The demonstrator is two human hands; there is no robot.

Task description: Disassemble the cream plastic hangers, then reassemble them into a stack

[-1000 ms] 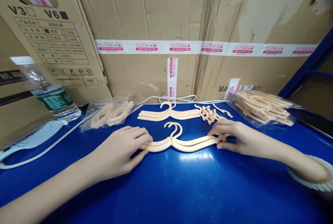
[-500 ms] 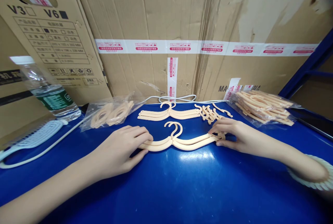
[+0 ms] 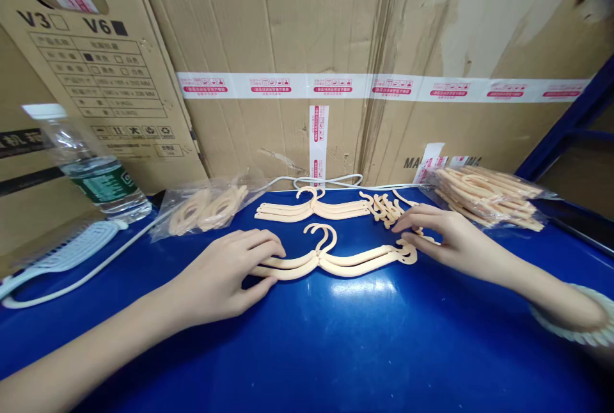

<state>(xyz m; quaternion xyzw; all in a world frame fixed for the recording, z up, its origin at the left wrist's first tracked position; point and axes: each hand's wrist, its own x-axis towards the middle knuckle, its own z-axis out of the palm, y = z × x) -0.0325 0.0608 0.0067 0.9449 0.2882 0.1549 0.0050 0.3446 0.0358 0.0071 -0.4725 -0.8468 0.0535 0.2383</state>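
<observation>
My left hand [image 3: 235,272] is closed around the left end of a pair of cream plastic clothes hangers [image 3: 352,266], which lie one against the other with their hooks pointing away from me. At the right end of the pair sit small curved end pieces [image 3: 407,252]. My right hand [image 3: 444,240] is just right of that end and apart from it, thumb and fingers spread. A pale small piece shows partly under its fingers, apparently not gripped. Beyond the pair lies another stack of hangers [image 3: 288,211], beside a heap of small hook pieces [image 3: 385,210].
Clear bags of hanger parts lie at the back right [image 3: 489,195] and back left [image 3: 211,208]. A water bottle [image 3: 103,176] and a pale blue hairbrush [image 3: 71,250] are on the left. Cardboard boxes [image 3: 288,29] wall off the back of the blue table [image 3: 307,349]; a white cable [image 3: 330,179] runs along it.
My right hand has let go of the right end of the hangers and moved slightly right and away, uncovering the end pieces. My left hand stays on the left end.
</observation>
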